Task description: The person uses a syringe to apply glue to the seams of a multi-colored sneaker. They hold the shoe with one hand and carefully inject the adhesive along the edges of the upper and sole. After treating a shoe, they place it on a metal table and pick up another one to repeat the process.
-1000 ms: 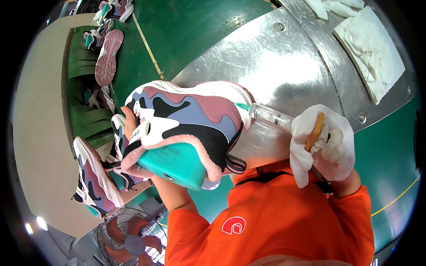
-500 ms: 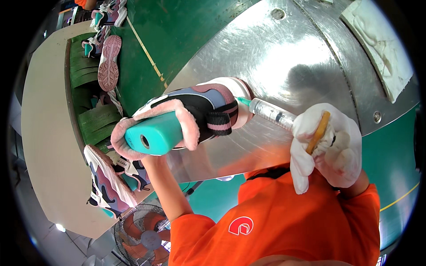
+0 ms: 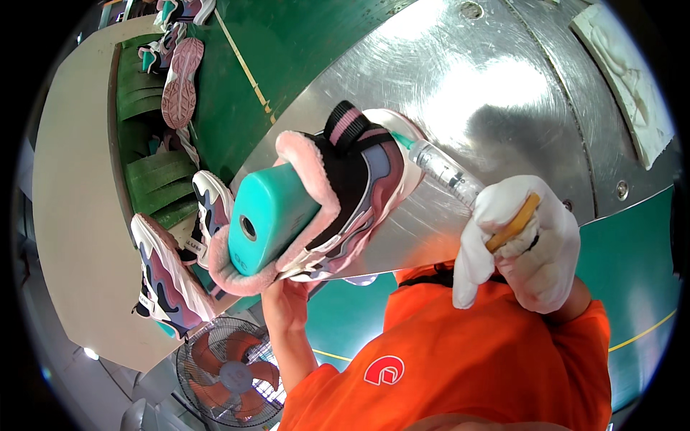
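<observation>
A sports shoe [image 3: 359,194] in pink, purple and black, with a fluffy pink collar, is tilted over the metal table, a turquoise shoe last [image 3: 277,212] inside it. My bare left hand [image 3: 286,305] grips it from underneath; most of its fingers are hidden behind the shoe. In a white glove, my right hand [image 3: 535,241] is closed around a clear syringe [image 3: 447,172]. The syringe's green tip touches the shoe near the pale sole edge at the heel. A short yellow-brown stick [image 3: 514,224] is also tucked among the gloved fingers.
Under the shoe lies a shiny metal tabletop [image 3: 431,79], with a white cloth-like sheet [image 3: 625,79] at its far right. To the left, several shoes, one of them a sole-up shoe [image 3: 182,82], line a green-slatted conveyor [image 3: 154,187]. A fan [image 3: 233,373] stands at lower left.
The shoe has turned in my left hand, so its patterned side now faces up and the heel loop points away. The syringe tip has followed along the sole edge; my right hand shifted slightly nearer.
</observation>
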Demonstrator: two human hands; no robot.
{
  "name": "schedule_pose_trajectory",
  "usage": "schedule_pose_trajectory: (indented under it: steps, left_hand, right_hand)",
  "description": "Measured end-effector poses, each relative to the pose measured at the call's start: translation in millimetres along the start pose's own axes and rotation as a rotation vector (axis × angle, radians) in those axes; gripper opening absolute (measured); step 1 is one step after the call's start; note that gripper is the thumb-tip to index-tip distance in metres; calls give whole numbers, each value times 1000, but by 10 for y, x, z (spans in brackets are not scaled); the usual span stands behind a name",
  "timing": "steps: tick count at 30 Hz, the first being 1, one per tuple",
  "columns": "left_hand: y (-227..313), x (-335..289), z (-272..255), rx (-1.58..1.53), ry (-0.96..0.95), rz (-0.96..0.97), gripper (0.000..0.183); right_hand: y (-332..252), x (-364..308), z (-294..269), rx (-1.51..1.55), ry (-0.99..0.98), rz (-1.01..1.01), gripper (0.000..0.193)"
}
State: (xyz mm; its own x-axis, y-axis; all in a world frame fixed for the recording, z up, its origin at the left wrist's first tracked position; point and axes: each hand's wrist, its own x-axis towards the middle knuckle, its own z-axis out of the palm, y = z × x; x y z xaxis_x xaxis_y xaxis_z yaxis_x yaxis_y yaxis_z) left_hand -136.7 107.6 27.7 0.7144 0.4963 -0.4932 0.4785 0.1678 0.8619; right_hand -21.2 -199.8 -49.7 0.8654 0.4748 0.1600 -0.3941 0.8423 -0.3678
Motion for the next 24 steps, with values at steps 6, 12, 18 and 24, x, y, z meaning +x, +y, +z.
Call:
schedule_pose_trajectory:
  steps: [6, 12, 18, 24]
  left_hand:
    - [-132, -310, 77, -78, 1, -46, 48]
    - [-176, -345, 79, -45, -9, -87, 53]
    - [-188, -390, 28, -54, -95, -145, 55]
    - [-239, -420, 83, -68, -71, -124, 56]
  right_hand:
    - [75, -53, 93, -89, 7, -51, 57]
    - [110, -79, 48, 25, -20, 59, 57]
    - [-21, -107, 129, -24, 96, 166, 55]
    - [-70, -82, 191, -97, 127, 186, 50]
